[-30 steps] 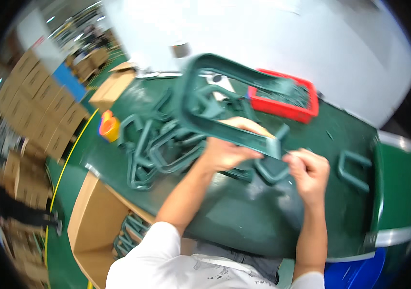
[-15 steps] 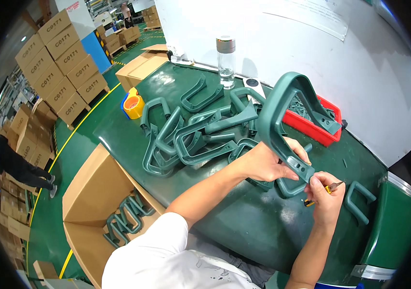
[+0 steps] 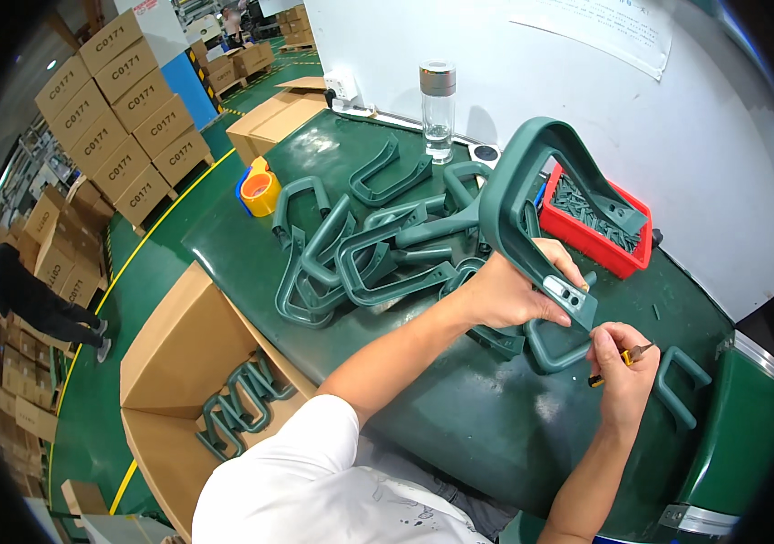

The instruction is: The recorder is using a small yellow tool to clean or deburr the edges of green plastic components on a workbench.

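My left hand (image 3: 506,292) is closed around the lower end of a green U-shaped plastic handle (image 3: 501,213), which is raised above the table with its bend upward. Its flat end, with holes in it, points toward my right hand (image 3: 624,381). There, thumb and forefinger are pinched together at the tip of that end; whether they touch it or hold a scrap is too small to tell. A yellow and black utility knife (image 3: 627,356) is gripped in the same hand, blade pointing right. More green handles (image 3: 387,292) lie heaped on the table beyond my left forearm.
A red bin (image 3: 606,257) of small green pieces stands by the wall, near a clear bottle (image 3: 438,122). A tape dispenser (image 3: 261,192) sits at the table's left edge. Below is an open carton (image 3: 165,354) with handles inside. One handle (image 3: 674,392) lies far right.
My right fingertips have shifted slightly down and right at the handle's end. The left hand keeps its hold, and the handle has tilted a little. The whole view has moved slightly.
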Tool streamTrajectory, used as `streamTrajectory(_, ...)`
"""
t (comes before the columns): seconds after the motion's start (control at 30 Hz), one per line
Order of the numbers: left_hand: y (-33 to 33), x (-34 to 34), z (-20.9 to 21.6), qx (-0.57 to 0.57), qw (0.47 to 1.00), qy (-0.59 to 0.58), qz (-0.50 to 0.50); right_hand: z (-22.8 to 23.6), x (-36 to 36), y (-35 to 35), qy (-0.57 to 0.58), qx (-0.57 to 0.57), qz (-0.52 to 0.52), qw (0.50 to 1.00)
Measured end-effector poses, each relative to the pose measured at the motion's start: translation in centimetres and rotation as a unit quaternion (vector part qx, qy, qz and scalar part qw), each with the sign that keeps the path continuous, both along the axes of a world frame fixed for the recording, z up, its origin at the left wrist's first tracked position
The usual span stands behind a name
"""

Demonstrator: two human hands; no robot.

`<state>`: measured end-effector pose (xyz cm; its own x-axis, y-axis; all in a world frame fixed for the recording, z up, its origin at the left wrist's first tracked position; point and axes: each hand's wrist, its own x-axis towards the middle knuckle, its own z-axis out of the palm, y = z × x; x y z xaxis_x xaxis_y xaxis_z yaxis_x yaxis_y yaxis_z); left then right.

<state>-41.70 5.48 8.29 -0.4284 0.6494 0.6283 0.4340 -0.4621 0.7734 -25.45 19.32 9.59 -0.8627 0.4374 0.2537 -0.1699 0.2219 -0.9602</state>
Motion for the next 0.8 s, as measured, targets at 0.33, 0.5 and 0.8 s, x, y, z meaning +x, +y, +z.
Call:
streamTrajectory(0.33, 0.7, 0.9, -0.5, 0.001, 0.996, 0.067, -0.054, -0.7, -0.3, 0.3, -0.01, 0.012, 0.003, 1.0)
streamTrajectory(0.5, 0.8, 0.8, -0.5, 0.021, 0.992, 0.115, -0.044, -0.8, -0.2, 0.4, -0.004, 0.001, 0.0, 1.0)
streamTrajectory(0.8, 0.4, 1.2, 0.0, 0.001, 0.997, 0.08, -0.023, -0.3, 0.0, 0.1, 0.01, -0.011, 0.007, 1.0)
